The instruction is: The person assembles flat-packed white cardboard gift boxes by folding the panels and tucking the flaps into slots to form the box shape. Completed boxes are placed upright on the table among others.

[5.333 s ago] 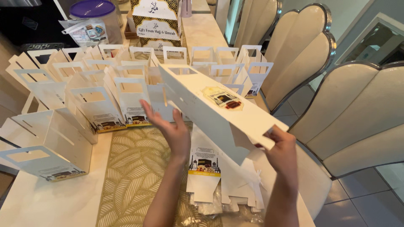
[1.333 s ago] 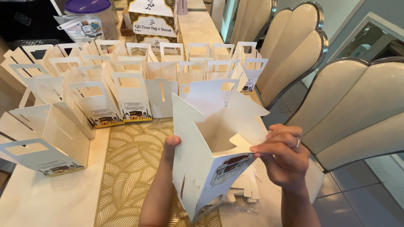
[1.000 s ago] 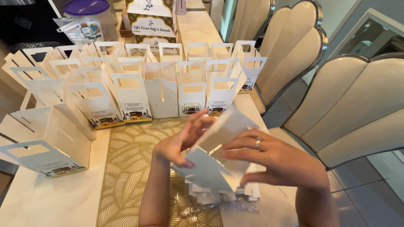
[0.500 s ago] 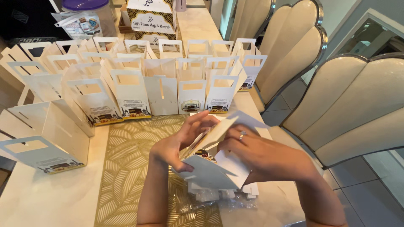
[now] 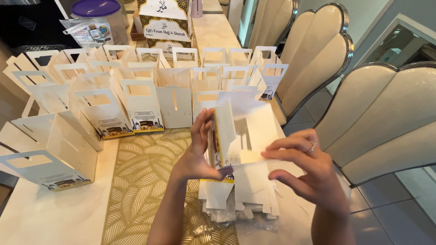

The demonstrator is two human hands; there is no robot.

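My left hand point(image 5: 199, 152) grips a white cardboard gift box point(image 5: 240, 134) by its left side, thumb under its lower edge; the box stands upright on its bottom above the table, a printed gold and black band along its foot. My right hand point(image 5: 311, 174) is at the box's right side, fingertips touching its lower right edge. Directly below lies a stack of flat unfolded white boxes point(image 5: 247, 193) on clear plastic wrap.
Several assembled white handle boxes point(image 5: 141, 102) stand in rows across the table's far half, more at the left point(image 5: 50, 154). A gold leaf-pattern runner point(image 5: 145, 181) covers the middle. A purple-lidded tub point(image 5: 97, 18) and printed carton point(image 5: 165, 22) sit behind. Cream chairs point(image 5: 386, 122) stand at the right.
The box went from lying folded between both hands to standing upright and opened out. My left hand moved to its left side; my right hand slid back to its lower right edge.
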